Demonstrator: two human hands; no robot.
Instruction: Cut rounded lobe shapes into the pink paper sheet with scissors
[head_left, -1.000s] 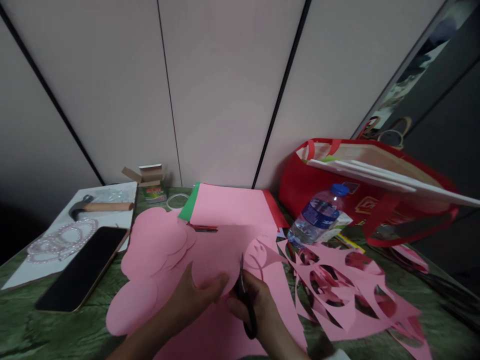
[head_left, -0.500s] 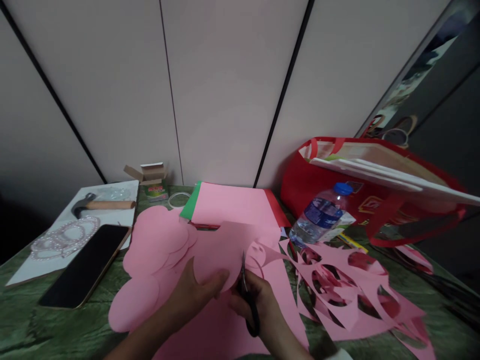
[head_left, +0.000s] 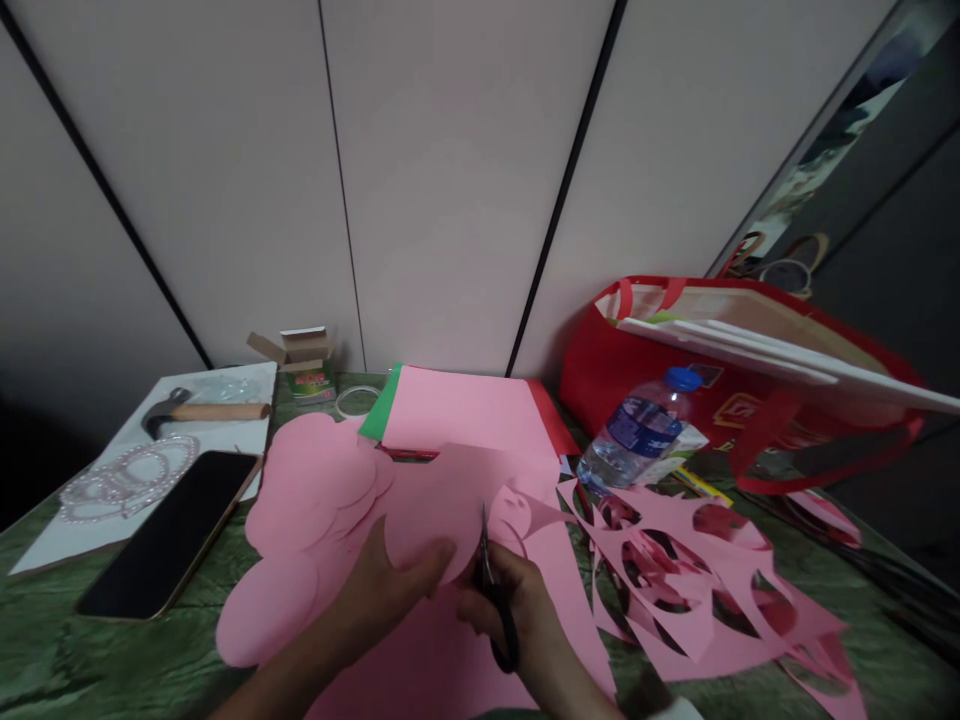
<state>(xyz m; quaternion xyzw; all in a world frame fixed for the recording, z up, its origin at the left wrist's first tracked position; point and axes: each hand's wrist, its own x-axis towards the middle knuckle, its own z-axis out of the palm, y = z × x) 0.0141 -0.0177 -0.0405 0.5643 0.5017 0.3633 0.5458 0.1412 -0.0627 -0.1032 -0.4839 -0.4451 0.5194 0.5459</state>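
My left hand (head_left: 394,585) is closed on a rounded piece of pink paper (head_left: 435,510), thumb on top. Black-handled scissors (head_left: 491,590) sit in my right hand (head_left: 517,605), fingers wrapped round the loops. Their blades point upward at the right edge of the pink piece. A curled pink offcut hangs just right of the blades. Beneath both hands lies a larger pink sheet (head_left: 442,660). Left of my left hand are overlapping pink paper rounds (head_left: 270,605). Pink scraps with cut-out holes (head_left: 697,590) are heaped to the right.
On the left are a phone (head_left: 169,535), bead strings (head_left: 127,475) and a hammer (head_left: 210,410) on a white board. A small open box (head_left: 309,370) stands behind. A water bottle (head_left: 637,430) leans by a red bag (head_left: 600,350). Coloured sheets (head_left: 465,410) lie at the back.
The scissor blades and the pink piece have shifted very slightly left. Both hands keep their hold. Otherwise the view is nearly the same.
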